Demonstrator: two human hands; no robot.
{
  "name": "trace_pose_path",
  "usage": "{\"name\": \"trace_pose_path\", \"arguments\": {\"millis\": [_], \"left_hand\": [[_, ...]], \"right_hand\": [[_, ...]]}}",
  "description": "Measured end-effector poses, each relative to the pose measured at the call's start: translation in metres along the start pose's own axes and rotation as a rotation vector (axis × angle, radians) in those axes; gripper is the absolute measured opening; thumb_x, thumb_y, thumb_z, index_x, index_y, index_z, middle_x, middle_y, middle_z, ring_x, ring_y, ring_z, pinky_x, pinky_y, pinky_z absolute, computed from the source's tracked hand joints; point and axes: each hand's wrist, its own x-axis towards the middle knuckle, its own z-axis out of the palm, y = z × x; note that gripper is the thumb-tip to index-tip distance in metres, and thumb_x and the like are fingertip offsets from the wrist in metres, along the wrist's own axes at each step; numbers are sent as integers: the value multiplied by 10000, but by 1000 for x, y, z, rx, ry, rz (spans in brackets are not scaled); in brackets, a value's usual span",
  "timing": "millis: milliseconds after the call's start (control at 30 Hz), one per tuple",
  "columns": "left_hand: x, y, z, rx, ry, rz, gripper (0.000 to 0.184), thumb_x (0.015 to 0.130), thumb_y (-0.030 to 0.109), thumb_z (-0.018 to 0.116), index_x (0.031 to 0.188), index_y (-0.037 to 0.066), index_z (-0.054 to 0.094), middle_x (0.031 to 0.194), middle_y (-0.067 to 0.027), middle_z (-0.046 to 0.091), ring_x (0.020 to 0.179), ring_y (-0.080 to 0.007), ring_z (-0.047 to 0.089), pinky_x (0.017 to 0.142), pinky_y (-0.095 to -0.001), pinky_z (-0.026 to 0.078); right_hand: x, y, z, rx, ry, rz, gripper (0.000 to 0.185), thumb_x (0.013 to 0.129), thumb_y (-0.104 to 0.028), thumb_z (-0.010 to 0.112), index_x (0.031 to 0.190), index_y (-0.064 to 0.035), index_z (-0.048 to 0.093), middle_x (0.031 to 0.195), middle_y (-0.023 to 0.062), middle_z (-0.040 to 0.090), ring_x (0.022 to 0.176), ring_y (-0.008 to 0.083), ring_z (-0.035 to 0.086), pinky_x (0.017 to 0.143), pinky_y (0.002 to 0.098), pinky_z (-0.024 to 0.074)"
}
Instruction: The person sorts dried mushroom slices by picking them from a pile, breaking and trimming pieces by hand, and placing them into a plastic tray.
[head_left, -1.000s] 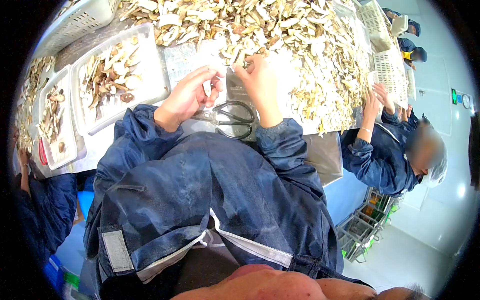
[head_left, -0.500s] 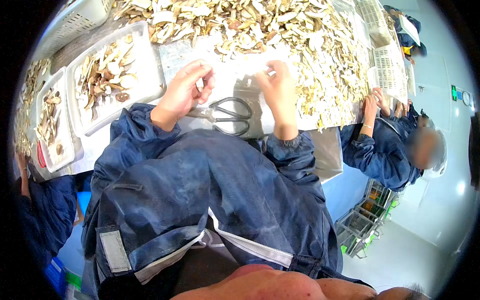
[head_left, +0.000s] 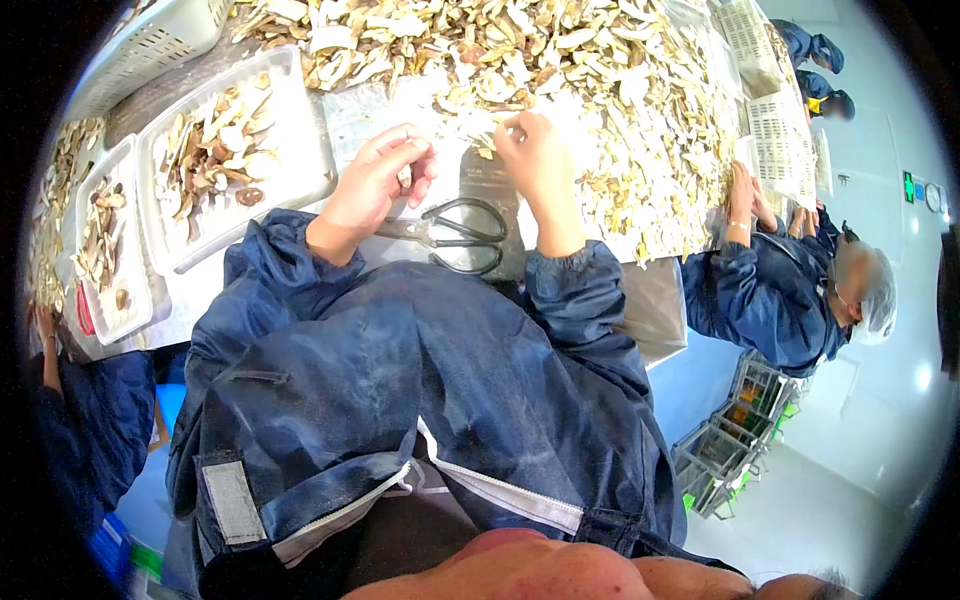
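Dried mushroom slices (head_left: pixel 650 150) lie heaped across the table in front of me. My left hand (head_left: pixel 378 185) hovers over the near part of the table, fingers curled toward the thumb. Whatever it may hold is too small to name. At the near edge of the heap, my right hand (head_left: pixel 540 165) has its fingers bent into a pinch, and its fingertips are partly hidden. Black-handled scissors (head_left: pixel 468 240) rest on the table between my wrists, touched by neither hand; their blades point left, beneath my left hand.
To my left stand a clear plastic tray (head_left: pixel 322 150) with mushroom pieces and a smaller tray (head_left: pixel 140 250) with more. A white basket (head_left: pixel 190 45) is at the upper left. A co-worker (head_left: pixel 780 290) works at the right; more baskets (head_left: pixel 780 140) stand along that side.
My right hand has shifted slightly left and away from me, its fingers more tightly bent. My left hand has barely moved. The co-worker at the right has turned their head.
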Motion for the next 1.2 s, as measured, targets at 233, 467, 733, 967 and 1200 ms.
{"name": "trace_pose_path", "arguments": {"millis": [233, 467, 733, 967, 1200], "left_hand": [[0, 1, -4, -39, 11, -5, 205, 1025, 230, 531, 987, 42, 603, 820, -51, 597, 631, -125, 536, 533, -251, 430], [1, 0, -3, -8, -4, -22, 192, 1022, 231, 525, 995, 53, 591, 841, -53, 591, 645, -123, 524, 536, -245, 417], [0, 0, -4, -54, 10, -54, 185, 1024, 225, 519, 1047, 56, 590, 870, -59, 604, 663, -126, 544, 548, -244, 428], [-3, 2, 6, -291, 7, -184, 293, 1044, 283, 498, 1211, 52, 567, 984, -76, 636, 800, -139, 599, 602, -244, 462], [-8, 9, 8, -231, 1, -249, 249, 1020, 199, 518, 1208, 42, 561, 913, -53, 585, 632, -77, 457, 484, -199, 361]], "right_hand": [[42, 15, 31, -145, 255, -251, 140, 814, -185, 706, 850, -50, 700, 850, 138, 660, 802, 337, 655, 701, 419, 521], [11, 14, 10, 170, 6, -11, 173, 860, -184, 691, 910, -18, 693, 819, 131, 660, 734, 269, 638, 659, 383, 501], [3, 15, 2, 728, -204, 224, 210, 929, -214, 677, 920, -5, 697, 734, -28, 603, 690, 61, 516, 638, 227, 412], [-18, -23, -7, 794, -340, 116, 251, 936, -232, 679, 857, 6, 691, 763, -4, 642, 728, 60, 541, 656, 237, 436], [33, 13, 13, -45, 201, -72, 224, 860, -241, 727, 935, -30, 716, 799, 107, 668, 721, 240, 637, 661, 347, 491]]}}
